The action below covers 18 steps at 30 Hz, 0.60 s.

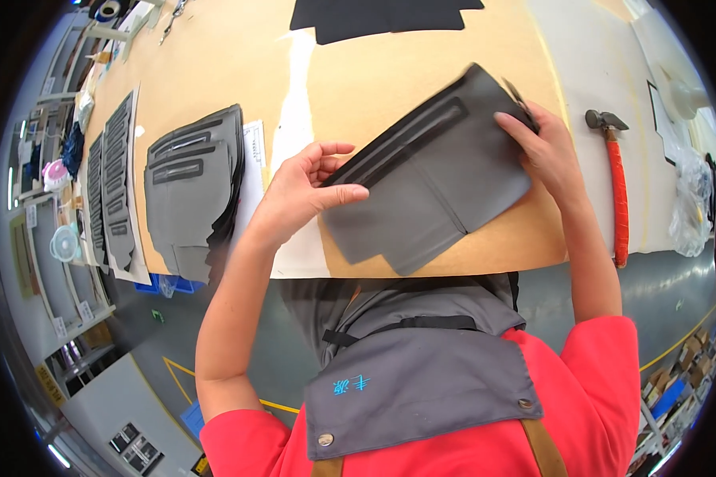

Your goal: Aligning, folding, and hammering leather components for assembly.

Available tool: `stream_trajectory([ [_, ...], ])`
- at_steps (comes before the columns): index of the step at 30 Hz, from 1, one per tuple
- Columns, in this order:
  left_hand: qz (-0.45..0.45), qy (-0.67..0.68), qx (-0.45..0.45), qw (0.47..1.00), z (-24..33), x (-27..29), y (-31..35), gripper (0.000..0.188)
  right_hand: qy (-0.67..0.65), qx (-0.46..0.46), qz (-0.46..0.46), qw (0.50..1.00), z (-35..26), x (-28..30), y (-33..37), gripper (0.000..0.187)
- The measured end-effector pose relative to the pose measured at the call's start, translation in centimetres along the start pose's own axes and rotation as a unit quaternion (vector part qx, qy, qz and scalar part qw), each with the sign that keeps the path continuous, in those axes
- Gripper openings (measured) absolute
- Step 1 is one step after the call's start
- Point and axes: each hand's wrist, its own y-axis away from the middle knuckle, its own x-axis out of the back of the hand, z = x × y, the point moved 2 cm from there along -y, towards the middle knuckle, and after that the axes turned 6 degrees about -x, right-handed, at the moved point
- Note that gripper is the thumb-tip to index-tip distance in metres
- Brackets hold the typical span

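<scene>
Fingers of the left hand pinch the left edge of a flat grey fabric panel with a stitched black slot, thumb pressed on top. The right hand grips the panel's upper right corner, fingers closed over the edge. The panel sits tilted, just above the tan wooden worktable, near its front edge. To the left lies a stack of matching grey fabric panels, and beyond it a row of dark strips. A hammer with an orange-red handle rests to the right, well apart. Black cut fabric pieces lie at the far side.
</scene>
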Motion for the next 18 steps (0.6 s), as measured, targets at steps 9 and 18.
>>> stream_trajectory([
  [9, 0.081, -0.166, -0.02, 0.983, -1.1, -0.9, 1.6, 0.065, 0.279, 0.16, 0.216, 0.922, 4.0, 5.1, 0.8, 0.047],
  [18, 0.137, -0.027, -0.045, 0.989, -2.1, -2.3, 1.8, 0.064, 0.344, 0.367, 0.152, 0.851, -2.1, 2.3, 0.0, 0.058],
])
